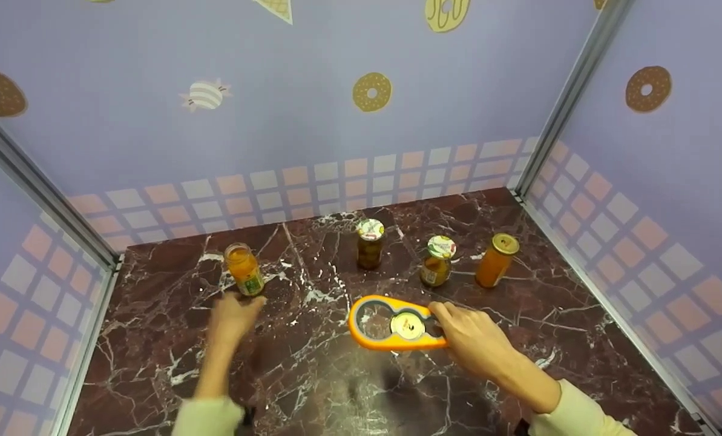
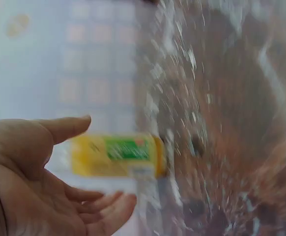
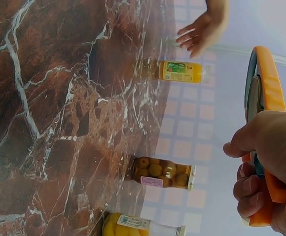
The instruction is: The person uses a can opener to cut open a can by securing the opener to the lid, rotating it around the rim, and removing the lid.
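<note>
My right hand (image 1: 479,339) grips an orange and grey jar opener (image 1: 370,345) by one end. A round gold lid (image 1: 407,326) sits in the opener's middle ring. In the right wrist view the fingers curl round the orange handle (image 3: 262,209). On the left stands a lidless glass jar (image 1: 244,269) with yellow-orange contents and a green label. My left hand (image 1: 232,318), blurred, is just in front of this jar. Seen from the left wrist, its thumb and fingers are spread apart, with the yellow jar (image 2: 113,155) beyond them and nothing held.
A jar of dark round fruit (image 1: 370,248) stands at the back middle. To its right are a yellow-filled jar (image 1: 436,269) with a patterned lid and an orange jar (image 1: 494,266) with a gold lid. Walls enclose the marble table (image 1: 312,375) at the back and sides.
</note>
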